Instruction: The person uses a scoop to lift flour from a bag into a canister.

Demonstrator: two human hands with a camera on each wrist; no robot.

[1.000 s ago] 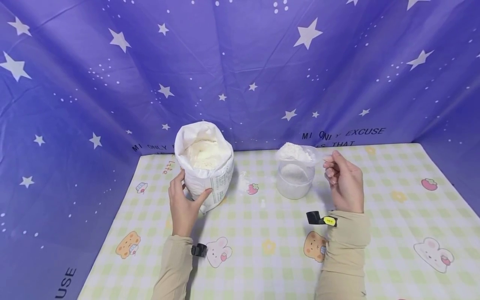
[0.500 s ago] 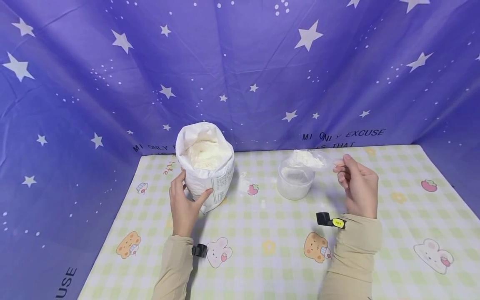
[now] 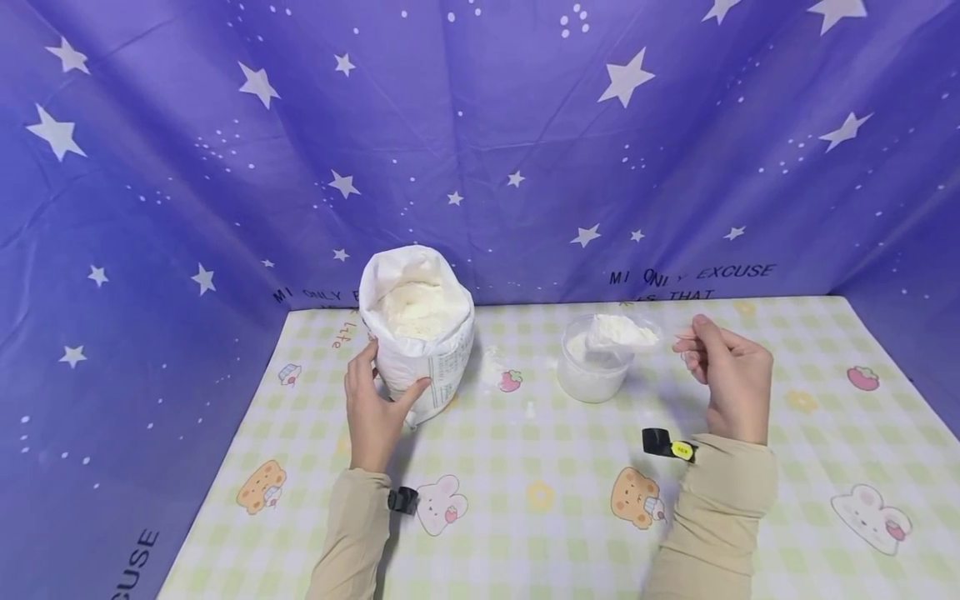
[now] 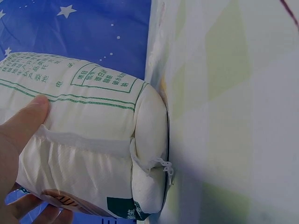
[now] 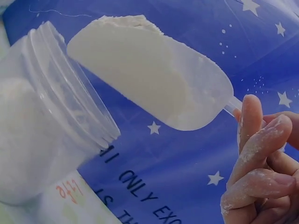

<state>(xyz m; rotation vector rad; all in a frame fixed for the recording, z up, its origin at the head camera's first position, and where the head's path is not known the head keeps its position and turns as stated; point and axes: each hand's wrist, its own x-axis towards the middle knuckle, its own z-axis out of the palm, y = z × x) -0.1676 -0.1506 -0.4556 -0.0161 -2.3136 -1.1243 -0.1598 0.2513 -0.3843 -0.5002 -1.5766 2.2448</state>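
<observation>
A white cloth bag of pale powder (image 3: 431, 367) stands open-topped on the left of the table. My left hand (image 3: 375, 417) grips its near side, thumb across the front and fingers round the left. Green print shows on the bag in the left wrist view. In my right hand (image 3: 731, 379) the handle of a clear plastic scoop (image 5: 196, 88) is pinched between thumb and fingers. White powder (image 5: 131, 65) heaps in the scoop, which hangs over the rim of a clear round tub (image 3: 592, 379). Powder lies inside the tub. White dust coats my right fingers (image 5: 266, 144).
A green-and-white checked cloth (image 3: 540, 550) with cartoon prints covers the table. Some spilled powder (image 3: 492, 362) lies between bag and tub. A purple star-patterned curtain (image 3: 525, 125) rises along the table's back and sides.
My right hand has moved to the right and slightly nearer, bringing the loaded scoop lower over the tub's right side. My left hand keeps its grip on the bag.
</observation>
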